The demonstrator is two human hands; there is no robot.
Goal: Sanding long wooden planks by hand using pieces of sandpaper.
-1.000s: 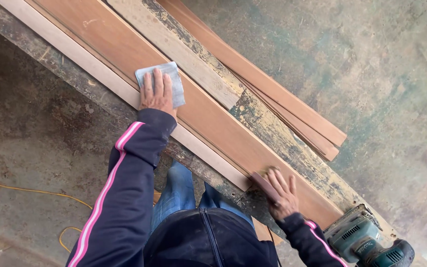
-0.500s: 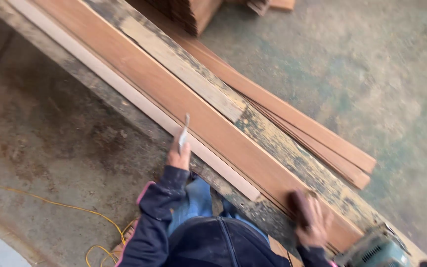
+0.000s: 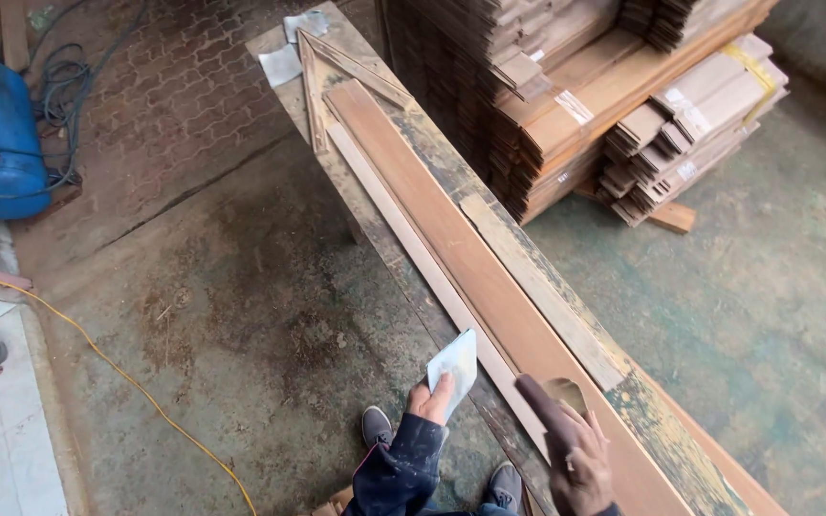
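Concrete-floor workshop, long workbench (image 3: 375, 225) running near-right to far-left. Left hand (image 3: 429, 399) pinches sandpaper sheet (image 3: 455, 362), lifted just left of reddish plank (image 3: 451, 234). Right hand (image 3: 576, 449) clasps dark block over plank's near end, nearer.

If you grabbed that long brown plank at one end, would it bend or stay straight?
The long brown plank is thin and spans most of the bench, so it would probably sag a little. It looks awkward and fairly heavy to lift from one end. Lying flat, it should slide rather than roll.

right hand (image 3: 580, 459) blurred (perhaps gripping), wrist cut off
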